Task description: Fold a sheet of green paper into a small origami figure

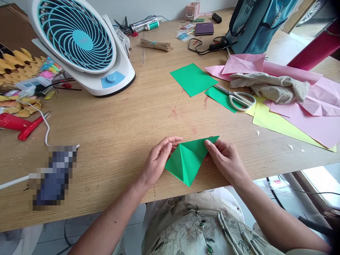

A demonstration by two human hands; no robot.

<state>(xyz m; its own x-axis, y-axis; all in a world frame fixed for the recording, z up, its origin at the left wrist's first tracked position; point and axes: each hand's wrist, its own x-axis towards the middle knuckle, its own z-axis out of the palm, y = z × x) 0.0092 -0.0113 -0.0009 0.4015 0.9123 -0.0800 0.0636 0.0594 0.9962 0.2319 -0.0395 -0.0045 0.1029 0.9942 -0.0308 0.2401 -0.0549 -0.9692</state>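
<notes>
Left hand held folded green paper by left edge, right hand pinched it near right corner, over desk. Scissors lay on green strip beside green square; cloth on pink paper. Fan stood left, bag back right.

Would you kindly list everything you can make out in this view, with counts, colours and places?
Folded paper: one, green, between hands
Flat sheets: two, green, beyond hands
Scissors: one, pale handles, over a flat sheet
Cloth: one, greyish, on pink paper
Pink paper: several, pink, right
Yellow paper: several, yellow, right
Fan: one, white and blue, back left
Stick bundle: one, tan, back
Booklet: one, purple, back
Bag: one, blue, back right
Red tool: one, red, left
Pixelated item: one, dark blue, front left
Table: one, wood-brown, throughout
Smaller items: many, mixed, back and left
Left hand: one, bare, paper's left
Right hand: one, bare, paper's right
</notes>
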